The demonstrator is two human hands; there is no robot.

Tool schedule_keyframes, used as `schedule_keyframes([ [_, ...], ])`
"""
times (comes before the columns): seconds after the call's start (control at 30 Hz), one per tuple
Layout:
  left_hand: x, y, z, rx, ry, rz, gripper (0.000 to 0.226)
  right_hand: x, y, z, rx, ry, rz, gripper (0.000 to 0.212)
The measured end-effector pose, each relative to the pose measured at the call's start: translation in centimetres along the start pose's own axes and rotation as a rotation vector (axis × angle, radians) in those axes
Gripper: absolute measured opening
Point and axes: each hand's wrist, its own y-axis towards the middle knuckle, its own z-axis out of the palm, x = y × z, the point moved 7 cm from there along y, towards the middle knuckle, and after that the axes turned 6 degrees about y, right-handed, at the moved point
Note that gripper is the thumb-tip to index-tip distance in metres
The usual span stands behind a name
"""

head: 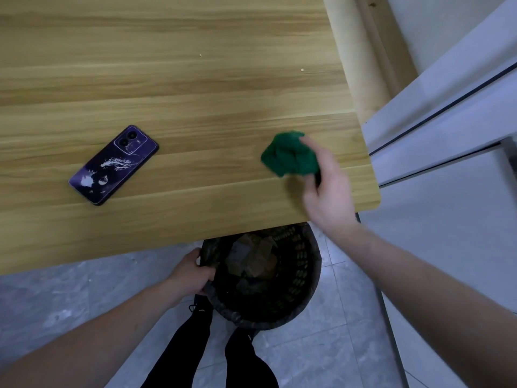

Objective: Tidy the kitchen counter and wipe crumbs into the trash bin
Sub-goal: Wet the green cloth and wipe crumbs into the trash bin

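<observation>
the green cloth [289, 154] is being gripped in a bunched wad by the right hand [326, 186], fingers curled round it, and is being pressed onto the wooden surface [179, 88] near its right front corner. the wadded shape is judged to give a firm edge for pushing crumbs toward the front edge. the rim of the trash bin [305, 301] is being gripped by the left hand [193, 273], fingers curled over its left side. the bin is being held partly under the front edge of the surface, just below the cloth, presumably so that swept crumbs are dropped straight in. crumpled paper-like scraps are being held inside the dark bin; they cannot be identified further. two pale crumbs [302, 70] are lying farther back on the surface, well apart from the cloth. a purple phone [113, 165] is lying face down to the left, well clear of the wiping area.
</observation>
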Motion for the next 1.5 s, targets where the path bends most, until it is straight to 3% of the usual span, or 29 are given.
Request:
schedule_keyframes([
  [0.2, 0.1, 0.4, -0.2, 0.013, 0.029, -0.014, 0.056, -3.6, 11.2, -1.7, -0.185, -0.14, 0.147, 0.064],
  [0.53, 0.5, 0.6, 0.0, 0.006, 0.011, -0.011, 0.054, -6.8, 23.3, -1.5, -0.24, -0.192, 0.262, 0.067],
  [0.6, 0.5, 0.6, 0.2, 0.008, 0.01, -0.008, 0.054, -7.3, 24.9, -0.7, -0.202, -0.219, 0.298, 0.063],
  [0.7, 0.1, 0.4, 0.2, 0.005, 0.015, 0.001, 0.052, -8.6, 25.4, 2.5, 0.023, -0.279, 0.367, 0.061],
  [1.07, -0.2, -0.5, -0.6, -0.006, 0.086, 0.002, 0.046, -5.1, 10.6, 5.7, 0.14, -0.278, 0.023, 0.064],
  [1.4, -0.6, -1.0, -0.7, -0.055, 0.011, -0.02, 0.046, -0.8, -10.2, 8.0, 0.222, -0.141, 0.057, 0.075],
  [1.5, -0.8, -1.5, -0.2, -0.037, 0.02, -0.042, 0.052, -0.2, -14.8, 8.8, 0.322, -0.129, 0.083, 0.075],
])
